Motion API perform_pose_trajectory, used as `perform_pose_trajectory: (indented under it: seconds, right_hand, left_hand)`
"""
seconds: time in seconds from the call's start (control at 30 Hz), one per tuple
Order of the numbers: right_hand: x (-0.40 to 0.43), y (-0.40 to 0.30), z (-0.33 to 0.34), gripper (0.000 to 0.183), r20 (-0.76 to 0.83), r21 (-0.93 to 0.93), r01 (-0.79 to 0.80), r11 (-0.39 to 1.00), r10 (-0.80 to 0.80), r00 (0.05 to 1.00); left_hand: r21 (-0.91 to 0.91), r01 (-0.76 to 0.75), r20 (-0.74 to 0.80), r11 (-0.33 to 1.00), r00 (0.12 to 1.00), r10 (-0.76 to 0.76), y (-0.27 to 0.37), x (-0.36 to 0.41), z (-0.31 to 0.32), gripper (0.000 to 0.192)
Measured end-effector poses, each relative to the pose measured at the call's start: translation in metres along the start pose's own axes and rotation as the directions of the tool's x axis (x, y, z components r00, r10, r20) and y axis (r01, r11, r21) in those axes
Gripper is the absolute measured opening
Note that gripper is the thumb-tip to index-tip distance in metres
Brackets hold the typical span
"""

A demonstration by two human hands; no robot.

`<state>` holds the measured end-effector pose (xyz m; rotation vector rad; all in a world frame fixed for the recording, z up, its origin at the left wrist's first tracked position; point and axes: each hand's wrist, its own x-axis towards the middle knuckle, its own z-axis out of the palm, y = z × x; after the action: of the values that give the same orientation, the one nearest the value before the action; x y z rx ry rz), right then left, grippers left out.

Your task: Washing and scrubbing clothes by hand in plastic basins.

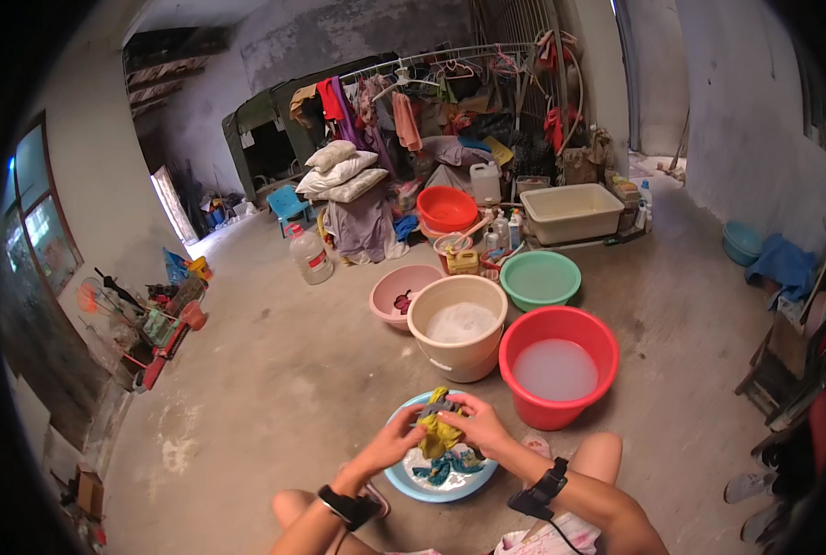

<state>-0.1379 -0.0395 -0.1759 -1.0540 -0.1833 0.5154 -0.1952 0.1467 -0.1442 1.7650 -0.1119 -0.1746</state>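
Between my two hands is a bunched yellow and grey cloth (440,433), held above a light blue basin (447,494). My left hand (397,438) grips its left side, and my right hand (481,424) has its upper right side. Inside the basin, teal patterned cloth (446,468) lies in shallow water. Just beyond the basin stands a cream bucket (458,354) with cloudy, foamy water. To its right is a red tub (555,413) of cloudy water. Each wrist wears a black band.
Behind the bucket sit a pink basin (383,295) with dark red cloth and a green basin (542,300) of water. Farther back are bottles (501,227), a beige tub (573,232) and stacked pillows (343,173). A clear jug (310,257) stands left. Shoes (749,487) lie at the right.
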Motion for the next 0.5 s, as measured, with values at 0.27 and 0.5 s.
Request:
perform_pose_trajectory:
  seconds: [0.27,0.5]
  right_hand:
    - [0.037,0.084,-0.032,0.031,-0.087,-0.216,-0.192,0.957,0.177,0.980]
    - [0.027,0.136,-0.079,0.022,-0.201,-0.101,-0.362,0.927,0.337,0.920]
  left_hand:
    - [-0.453,0.077,-0.413,0.888,0.865,-0.285,-0.148,0.024,0.024,0.024]
    - [-0.636,0.191,-0.514,0.748,0.618,-0.595,-0.239,0.012,0.046,0.030]
